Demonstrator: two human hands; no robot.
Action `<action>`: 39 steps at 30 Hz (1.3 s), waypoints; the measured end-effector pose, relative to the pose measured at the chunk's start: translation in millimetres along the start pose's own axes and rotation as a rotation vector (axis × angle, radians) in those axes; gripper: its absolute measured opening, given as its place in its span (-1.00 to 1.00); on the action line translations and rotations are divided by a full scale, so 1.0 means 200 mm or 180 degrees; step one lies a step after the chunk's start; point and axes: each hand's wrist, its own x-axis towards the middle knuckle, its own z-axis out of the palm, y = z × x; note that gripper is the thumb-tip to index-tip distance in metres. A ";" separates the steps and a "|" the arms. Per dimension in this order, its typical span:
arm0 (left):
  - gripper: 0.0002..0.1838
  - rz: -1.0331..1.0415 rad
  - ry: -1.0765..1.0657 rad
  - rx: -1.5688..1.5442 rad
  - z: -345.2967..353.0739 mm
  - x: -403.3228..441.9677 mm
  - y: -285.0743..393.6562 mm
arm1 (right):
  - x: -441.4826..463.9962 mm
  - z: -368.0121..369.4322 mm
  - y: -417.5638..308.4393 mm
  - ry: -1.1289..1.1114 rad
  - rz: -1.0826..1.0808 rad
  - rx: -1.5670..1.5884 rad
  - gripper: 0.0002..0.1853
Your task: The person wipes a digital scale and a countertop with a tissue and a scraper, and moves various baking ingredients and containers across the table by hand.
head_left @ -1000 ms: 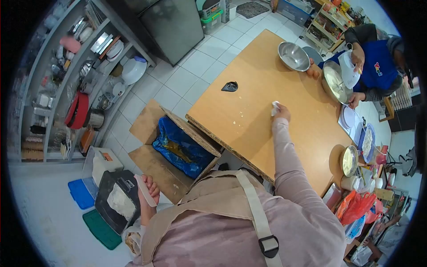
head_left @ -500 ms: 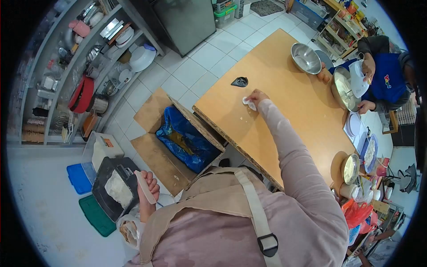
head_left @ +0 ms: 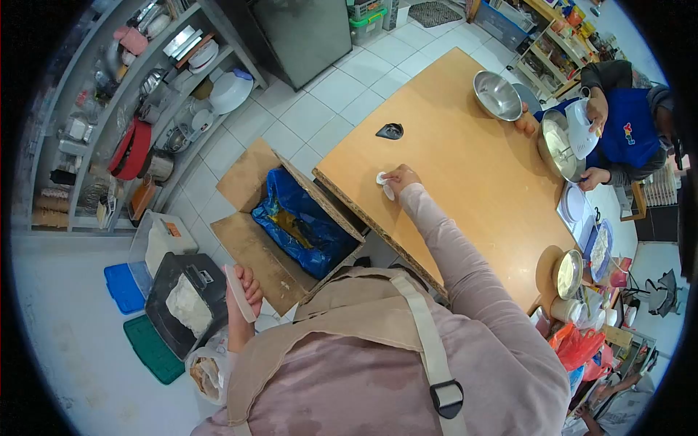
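My right hand point(head_left: 402, 179) is closed on a small crumpled white tissue or cloth point(head_left: 387, 190), pressed against the wooden tabletop point(head_left: 465, 182) near its left edge. A small dark, shiny piece of plastic point(head_left: 390, 131) lies on the table beyond that hand. Low at my left side, my left hand point(head_left: 251, 289) has its fingers wrapped around a flat, pale beige strip point(head_left: 239, 294); its exact kind I cannot make out. Just left of it stands a black bin point(head_left: 166, 305) with white powder point(head_left: 190, 305) in it.
An open cardboard box point(head_left: 251, 232) lined with a blue bag point(head_left: 313, 243) stands against the table's left edge. Across the table, a person in a blue apron point(head_left: 631, 127) holds a white hand mixer point(head_left: 581, 131) over a bowl point(head_left: 560, 156). A metal bowl point(head_left: 498, 94) and eggs point(head_left: 525, 122) sit nearby.
My right hand has slid the white tissue or cloth left and slightly nearer, toward the table's edge. My left hand still grips the strip. The person across keeps the mixer over the bowl.
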 end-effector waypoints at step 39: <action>-0.68 0.0570 0.0403 -0.0158 -0.24 -0.41 -0.01 | 0.48 0.37 -0.46 -0.0510 0.0214 0.0188 -0.77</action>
